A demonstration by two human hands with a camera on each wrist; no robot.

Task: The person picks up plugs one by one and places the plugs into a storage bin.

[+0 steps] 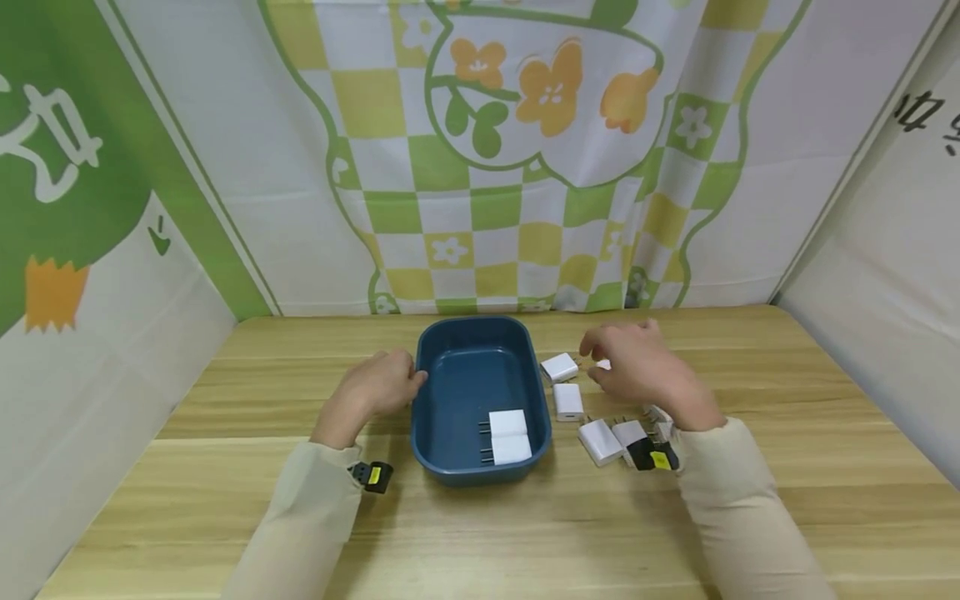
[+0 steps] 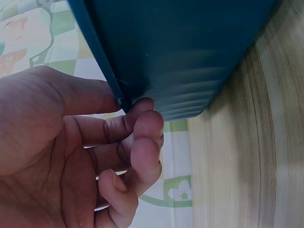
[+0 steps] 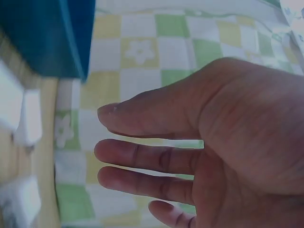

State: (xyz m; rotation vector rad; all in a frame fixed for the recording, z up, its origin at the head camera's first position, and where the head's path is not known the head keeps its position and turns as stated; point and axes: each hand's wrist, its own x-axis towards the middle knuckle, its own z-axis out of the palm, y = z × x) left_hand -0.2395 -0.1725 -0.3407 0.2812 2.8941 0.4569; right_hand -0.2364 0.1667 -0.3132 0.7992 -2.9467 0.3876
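Note:
My left hand (image 1: pixel 378 385) pinches the left rim of a dark blue plastic bin (image 1: pixel 468 375) between thumb and index finger; in the left wrist view the other fingers curl loosely below the rim. Two white charger plugs (image 1: pixel 510 448) lie side by side in the bin's near right corner, prongs pointing left. Over the table to the right of the bin, my right hand (image 1: pixel 641 364) hovers, thumb and fingers extended and apart, holding nothing. Just beneath its fingertips a white charger plug (image 1: pixel 603 364) is mostly hidden. The right wrist view shows the plugs (image 3: pixel 29 116) blurred.
Right of the bin lie loose charger plugs: one near its far side (image 1: pixel 560 367), another closer (image 1: pixel 568 402), and several by the right wrist, including one tilted plug (image 1: pixel 600 442). A patterned curtain (image 1: pixel 495 200) hangs behind the wooden table (image 1: pixel 480 542).

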